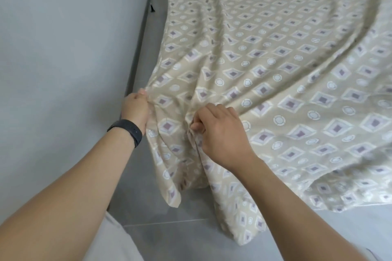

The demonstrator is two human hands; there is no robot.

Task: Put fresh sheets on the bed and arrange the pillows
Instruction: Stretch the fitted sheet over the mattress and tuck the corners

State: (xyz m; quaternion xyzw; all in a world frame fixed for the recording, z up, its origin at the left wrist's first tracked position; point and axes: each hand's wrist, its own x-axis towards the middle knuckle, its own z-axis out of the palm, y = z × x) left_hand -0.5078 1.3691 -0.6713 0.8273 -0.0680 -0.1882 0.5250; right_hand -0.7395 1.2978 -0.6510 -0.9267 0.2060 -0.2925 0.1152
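A beige sheet [275,53] printed with purple diamonds and white circles lies spread over the bed, rumpled into long folds. Its near corner hangs down to the floor. My left hand [136,108], with a black band on the wrist, grips the sheet's left edge at the bed's near-left corner. My right hand [216,131] pinches a bunched fold of the sheet a little to the right of it. No pillows are in view.
A pale grey wall [63,48] runs close along the bed's left side, leaving a narrow strip of grey tiled floor [157,17]. More grey tiles [180,239] lie at the foot of the bed where I stand.
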